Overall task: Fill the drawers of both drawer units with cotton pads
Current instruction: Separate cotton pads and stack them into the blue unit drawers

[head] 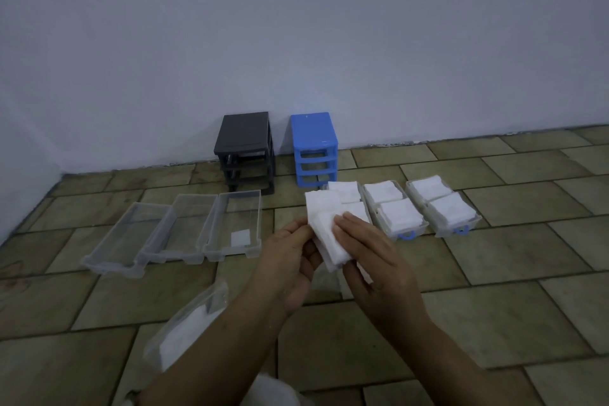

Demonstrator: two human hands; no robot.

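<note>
1. Nearest us, at the left, a clear bag (189, 330) of white pads lies on the tiled floor (494, 323).
2. Our left hand (290, 260) and right hand (372, 257) meet over the floor, both pinching one stack of pads (324, 224); the left fingers curl at its left edge, the right fingers lie over its top.
3. Farther left, three clear drawers (174, 231) sit side by side; the rightmost holds a single pad (240, 237).
4. Farther right, three more drawers (425, 208) are packed with pads, the two rightmost showing blue handles.
5. Against the wall (296, 26) stand a black unit (245, 148) and, just right of it, a blue unit (314, 148), their slots open.
</note>
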